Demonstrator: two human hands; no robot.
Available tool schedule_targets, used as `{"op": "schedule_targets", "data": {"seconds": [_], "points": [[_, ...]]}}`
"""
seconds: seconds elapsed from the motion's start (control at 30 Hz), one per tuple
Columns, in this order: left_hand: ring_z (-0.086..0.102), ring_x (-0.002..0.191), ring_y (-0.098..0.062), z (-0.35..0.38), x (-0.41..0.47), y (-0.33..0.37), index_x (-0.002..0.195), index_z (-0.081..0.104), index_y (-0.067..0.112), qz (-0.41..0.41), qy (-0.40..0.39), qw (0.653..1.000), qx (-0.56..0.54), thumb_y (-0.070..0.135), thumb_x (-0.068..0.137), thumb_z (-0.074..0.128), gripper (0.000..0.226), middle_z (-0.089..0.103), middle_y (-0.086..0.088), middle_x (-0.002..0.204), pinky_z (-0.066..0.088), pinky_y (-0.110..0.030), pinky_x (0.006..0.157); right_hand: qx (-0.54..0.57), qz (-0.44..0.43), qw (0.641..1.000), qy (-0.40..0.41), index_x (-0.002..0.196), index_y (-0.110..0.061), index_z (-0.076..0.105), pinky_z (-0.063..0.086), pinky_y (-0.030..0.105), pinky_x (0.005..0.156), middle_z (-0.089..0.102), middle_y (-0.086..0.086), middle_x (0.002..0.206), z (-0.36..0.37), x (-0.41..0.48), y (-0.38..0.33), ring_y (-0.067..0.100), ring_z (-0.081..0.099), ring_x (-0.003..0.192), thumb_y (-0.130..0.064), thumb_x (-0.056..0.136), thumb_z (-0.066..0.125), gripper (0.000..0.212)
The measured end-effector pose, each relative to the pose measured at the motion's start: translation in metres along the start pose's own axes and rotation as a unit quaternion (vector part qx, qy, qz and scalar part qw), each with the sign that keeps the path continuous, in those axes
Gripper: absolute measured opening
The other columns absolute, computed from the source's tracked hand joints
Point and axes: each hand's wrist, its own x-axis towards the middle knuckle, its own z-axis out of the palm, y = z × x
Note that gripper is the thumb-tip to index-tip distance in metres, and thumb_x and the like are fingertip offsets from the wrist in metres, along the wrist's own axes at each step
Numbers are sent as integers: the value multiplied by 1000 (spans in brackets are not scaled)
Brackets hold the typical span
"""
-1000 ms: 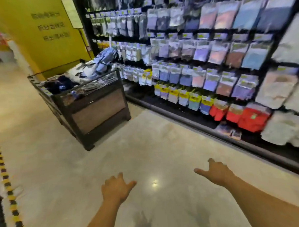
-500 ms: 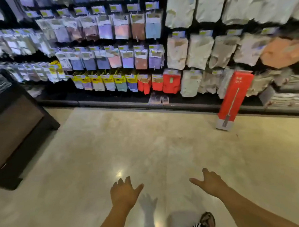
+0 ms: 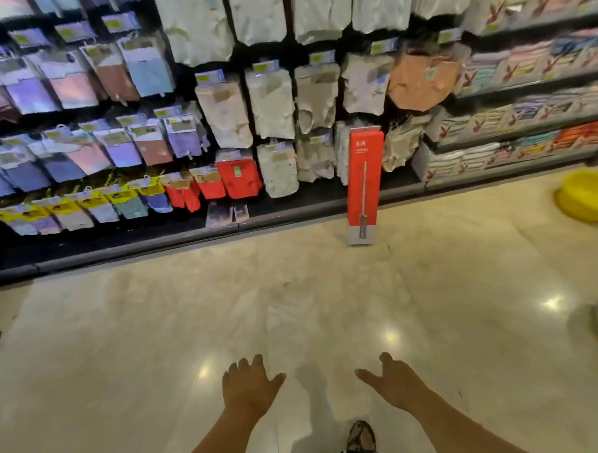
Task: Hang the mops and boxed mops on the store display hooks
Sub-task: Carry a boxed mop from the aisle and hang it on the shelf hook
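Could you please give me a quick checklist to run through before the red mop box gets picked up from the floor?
1. Left hand free to grasp: ok, open and empty.
2. Right hand free to grasp: ok, open and empty.
3. Red mop box located: ok, standing on end on the floor, leaning against the display.
4. Box within reach: not ok, bare floor lies between it and both hands.
5. Path to the box unobstructed: ok, the yellow basin sits well off to the right.
6. Free hook for hanging it: cannot tell, the visible hooks all carry packaged garments.
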Motion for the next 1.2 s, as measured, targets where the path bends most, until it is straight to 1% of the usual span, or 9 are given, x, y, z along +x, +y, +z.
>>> {"op": "schedule_targets", "data": {"seconds": [0.07, 0.13, 0.37, 0.53, 0.73, 0.87, 1.0, 1.1, 1.2], "points": [[42, 133, -27, -8, 17, 36, 147, 36, 18, 27, 0, 1000, 12, 68, 91, 38, 75, 49, -8, 141, 33, -36, 110, 23, 17, 999, 21, 144, -6, 31, 49, 38, 95, 61, 12, 123, -23, 4, 19, 27, 59, 113, -103, 35, 8, 148], [37, 138, -30, -17, 31, 70, 149, 33, 19, 53, -2, 998, 16, 69, 91, 36, 77, 44, -10, 146, 30, -38, 113, 45, 34, 997, 44, 144, -5, 32, 49, 36, 94, 60, 12, 125, -44, 9, 32, 27, 59, 114, -93, 63, 25, 120], [19, 147, -32, -40, 80, 132, 153, 25, 22, 84, -32, 996, 29, 72, 91, 31, 80, 24, -11, 159, 17, -42, 120, 70, 78, 993, 45, 141, -5, 35, 51, 36, 92, 60, 12, 124, -79, 48, 47, 27, 60, 112, -81, 78, 37, 99], [37, 137, -27, -60, 141, 150, 148, 36, 22, 63, -40, 997, 36, 69, 92, 31, 74, 43, -7, 148, 29, -38, 114, 91, 93, 991, 24, 144, -7, 31, 49, 34, 90, 59, 12, 126, -113, 96, 43, 26, 60, 111, -83, 75, 34, 103], [24, 144, -32, -121, 256, 194, 150, 30, 20, 92, -65, 992, 51, 69, 93, 31, 75, 32, -12, 155, 22, -41, 118, 105, 137, 984, 49, 142, -4, 34, 43, 33, 97, 54, 15, 136, -201, 176, 16, 28, 54, 124, -67, 90, 41, 82], [19, 147, -32, -188, 331, 228, 153, 25, 20, 124, -55, 990, 38, 71, 92, 31, 79, 25, -13, 159, 18, -41, 119, 129, 130, 982, 49, 141, -4, 35, 43, 31, 95, 55, 15, 135, -270, 226, -24, 28, 54, 123, -95, 52, 21, 128], [26, 144, -31, -247, 408, 248, 151, 28, 21, 133, -25, 990, 32, 72, 91, 30, 79, 31, -11, 156, 23, -42, 118, 124, 123, 981, 90, 144, -4, 33, 42, 29, 96, 55, 15, 136, -328, 291, -67, 27, 54, 125, -64, 91, 43, 80], [29, 143, -31, -274, 452, 258, 150, 30, 21, 125, -21, 991, 32, 72, 91, 30, 78, 35, -10, 154, 26, -42, 116, 151, 101, 979, 92, 147, -8, 31, 40, 28, 97, 50, 12, 143, -357, 327, -99, 24, 51, 128, -61, 92, 48, 78], [29, 143, -32, -284, 480, 273, 151, 28, 21, 114, -41, 993, 4, 72, 91, 30, 79, 33, -10, 155, 26, -43, 117, 135, 82, 985, 68, 149, -13, 29, 43, 26, 91, 53, 10, 137, -378, 349, -111, 21, 56, 120, -77, 80, 41, 95]]}}
